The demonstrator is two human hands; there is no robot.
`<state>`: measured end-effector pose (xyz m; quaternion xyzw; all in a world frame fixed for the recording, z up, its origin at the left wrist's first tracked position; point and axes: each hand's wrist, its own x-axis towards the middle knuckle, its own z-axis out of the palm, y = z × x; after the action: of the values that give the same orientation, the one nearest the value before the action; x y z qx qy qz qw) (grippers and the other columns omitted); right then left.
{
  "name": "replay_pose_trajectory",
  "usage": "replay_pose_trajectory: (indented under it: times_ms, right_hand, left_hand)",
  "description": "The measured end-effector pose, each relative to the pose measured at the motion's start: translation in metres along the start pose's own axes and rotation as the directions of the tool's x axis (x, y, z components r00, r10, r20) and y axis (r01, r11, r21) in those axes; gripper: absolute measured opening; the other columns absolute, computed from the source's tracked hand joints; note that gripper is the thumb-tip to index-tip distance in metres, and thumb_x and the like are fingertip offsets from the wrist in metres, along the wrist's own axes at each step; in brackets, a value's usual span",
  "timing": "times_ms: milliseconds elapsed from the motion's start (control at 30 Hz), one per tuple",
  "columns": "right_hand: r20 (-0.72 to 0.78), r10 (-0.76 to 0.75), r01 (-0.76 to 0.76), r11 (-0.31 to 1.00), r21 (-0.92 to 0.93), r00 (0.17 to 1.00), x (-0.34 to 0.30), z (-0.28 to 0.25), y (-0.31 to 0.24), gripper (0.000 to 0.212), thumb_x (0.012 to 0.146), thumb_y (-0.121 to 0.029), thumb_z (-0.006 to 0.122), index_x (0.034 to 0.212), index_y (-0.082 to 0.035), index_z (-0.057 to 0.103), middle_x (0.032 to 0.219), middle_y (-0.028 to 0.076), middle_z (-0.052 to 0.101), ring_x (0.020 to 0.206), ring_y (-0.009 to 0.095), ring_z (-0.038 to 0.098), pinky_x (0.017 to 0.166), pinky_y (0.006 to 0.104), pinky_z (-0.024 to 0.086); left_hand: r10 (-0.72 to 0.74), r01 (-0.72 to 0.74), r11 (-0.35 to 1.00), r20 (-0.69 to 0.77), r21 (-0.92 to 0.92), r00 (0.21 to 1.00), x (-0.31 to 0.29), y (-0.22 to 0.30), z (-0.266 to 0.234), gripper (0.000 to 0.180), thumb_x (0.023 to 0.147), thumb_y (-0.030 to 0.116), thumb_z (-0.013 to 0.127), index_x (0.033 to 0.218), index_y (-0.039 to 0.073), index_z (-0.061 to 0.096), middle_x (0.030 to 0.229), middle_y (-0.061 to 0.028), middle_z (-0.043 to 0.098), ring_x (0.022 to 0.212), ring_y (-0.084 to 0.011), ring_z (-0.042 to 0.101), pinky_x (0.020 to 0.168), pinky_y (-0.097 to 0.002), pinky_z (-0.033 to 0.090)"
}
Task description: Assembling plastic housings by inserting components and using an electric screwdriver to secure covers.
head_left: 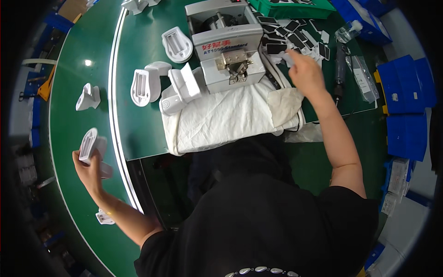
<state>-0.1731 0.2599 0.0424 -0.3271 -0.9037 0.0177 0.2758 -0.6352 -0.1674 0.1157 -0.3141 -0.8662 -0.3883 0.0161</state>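
Note:
My left hand (90, 171) grips a white plastic housing (89, 144) with a long battery-like recess, held over the green surface left of the bright white strip. My right hand (307, 74) reaches to the far right, its fingers pinched beside a heap of small dark-faced, white-backed panels (294, 42). A small pale piece shows at its fingertips, too blurred to name. Several more white housings (146, 86) stand left of a grey metal machine (226, 46). One white housing (181, 90) rests against the white cloth (221, 113) in front of that machine.
A green tray (295, 10) stands behind the panels. Right of them lie an electric screwdriver (340, 69), a clear bottle (348, 31) and a plastic bag (364, 78). Blue bins (406, 85) line the right side. Another white housing (87, 97) stands on the left surface.

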Motion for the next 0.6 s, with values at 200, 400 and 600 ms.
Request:
replay_pose_trajectory:
  times_ms: [200,400,600]
  right_hand:
    - [-0.046,0.324,-0.209,0.704,0.679,0.945,0.003,-0.058,-0.065,0.040,0.093,-0.001,0.057,0.131,-0.012,0.061,0.088,-0.001,0.065,0.071,0.003,0.055,0.064,0.0209,0.046]
    - [0.120,0.121,-0.157,0.385,0.909,0.985,-0.018,-0.088,-0.167,0.036,0.094,0.003,0.060,0.129,0.001,0.053,0.097,0.003,0.068,0.073,0.001,0.054,0.062,0.0156,0.041]
    - [0.202,0.078,-0.216,0.282,0.935,0.976,-0.025,-0.077,-0.178,0.032,0.093,0.000,0.065,0.124,0.003,0.059,0.099,0.007,0.071,0.075,0.005,0.060,0.064,0.0191,0.048]
  left_hand:
    - [0.384,-0.121,0.741,0.269,-0.660,0.883,-0.112,0.159,0.131,0.051,0.064,0.006,0.079,0.099,0.000,0.042,0.133,-0.0344,0.054,0.125,-0.0334,0.057,0.099,-0.0371,0.046]
    - [0.593,-0.436,0.525,-0.054,-0.731,0.803,-0.136,0.191,0.217,0.053,0.069,0.007,0.087,0.090,0.006,0.039,0.137,-0.0316,0.052,0.116,-0.0371,0.064,0.088,-0.0345,0.053]
    - [0.526,-0.380,0.596,-0.014,-0.708,0.851,-0.142,0.203,0.228,0.054,0.068,0.010,0.089,0.100,0.002,0.046,0.135,-0.0287,0.054,0.104,-0.0308,0.069,0.080,-0.0327,0.055]
